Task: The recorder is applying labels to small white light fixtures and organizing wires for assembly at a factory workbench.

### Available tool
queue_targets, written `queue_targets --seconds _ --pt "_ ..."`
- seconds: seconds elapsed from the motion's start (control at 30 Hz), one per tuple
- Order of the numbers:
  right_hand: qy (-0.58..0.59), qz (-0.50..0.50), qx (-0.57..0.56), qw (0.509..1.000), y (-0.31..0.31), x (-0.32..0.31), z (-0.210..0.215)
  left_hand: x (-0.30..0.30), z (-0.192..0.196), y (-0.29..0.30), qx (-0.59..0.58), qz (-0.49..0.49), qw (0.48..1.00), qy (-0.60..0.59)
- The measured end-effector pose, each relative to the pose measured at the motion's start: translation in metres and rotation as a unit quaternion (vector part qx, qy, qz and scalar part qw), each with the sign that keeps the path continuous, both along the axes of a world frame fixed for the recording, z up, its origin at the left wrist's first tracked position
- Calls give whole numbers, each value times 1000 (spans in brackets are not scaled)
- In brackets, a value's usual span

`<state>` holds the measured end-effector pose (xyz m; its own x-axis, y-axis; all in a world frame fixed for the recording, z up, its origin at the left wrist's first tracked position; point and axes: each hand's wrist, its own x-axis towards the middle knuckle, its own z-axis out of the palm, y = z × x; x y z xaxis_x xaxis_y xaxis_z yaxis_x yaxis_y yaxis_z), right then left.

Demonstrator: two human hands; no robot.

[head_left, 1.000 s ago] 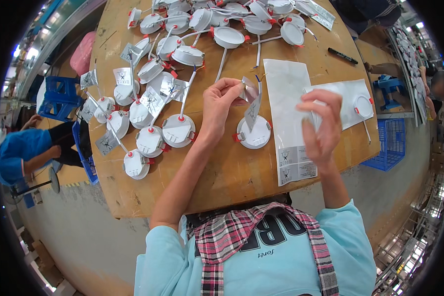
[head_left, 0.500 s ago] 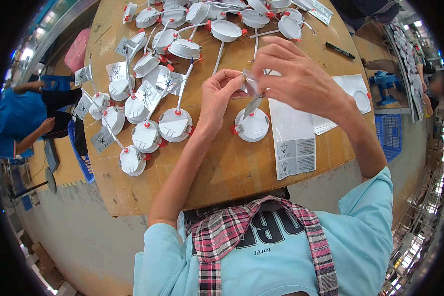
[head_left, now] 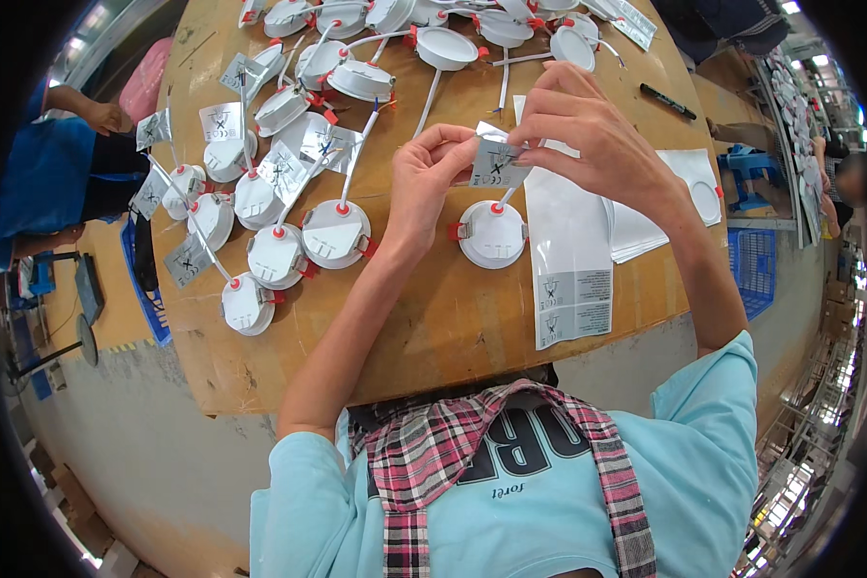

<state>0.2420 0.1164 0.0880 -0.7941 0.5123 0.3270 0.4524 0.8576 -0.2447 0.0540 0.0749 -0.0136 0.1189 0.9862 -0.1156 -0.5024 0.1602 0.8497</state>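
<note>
now, wooden table (head_left: 433, 328) is carrying many round white lamps. left hand (head_left: 432, 183) and right hand (head_left: 597, 135) are both pinching a small label (head_left: 496, 164) above one lamp (head_left: 492, 234); label is looking light, floppy, best gripped at edges.

Both forearms bare, rising from lower edge, converging over bench middle. Left hand (head_left: 432, 183) raised, fingers curled, thumb and fingertips pinched together. Right hand (head_left: 588, 135) arched above, knuckles up, fingertips pinching toward left hand. 2 hands nearly touching.
</note>
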Motion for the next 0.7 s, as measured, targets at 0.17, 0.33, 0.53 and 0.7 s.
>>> queue_targets --seconds 0.17,0.33,0.53,0.7 --pt "6 -51 -43 998 -1 -2 -8 0 1 -2 11 5 1000 -6" --pt "17 -101 -70 992 -3 -5 -9 1 6 -3 42 23 998 28" --pt "26 -95 -60 993 0 -6 -13 2 13 -5 61 43 996 55" --pt "61 -73 -29 995 1 -6 -16 -2 11 -4 52 49 996 61"
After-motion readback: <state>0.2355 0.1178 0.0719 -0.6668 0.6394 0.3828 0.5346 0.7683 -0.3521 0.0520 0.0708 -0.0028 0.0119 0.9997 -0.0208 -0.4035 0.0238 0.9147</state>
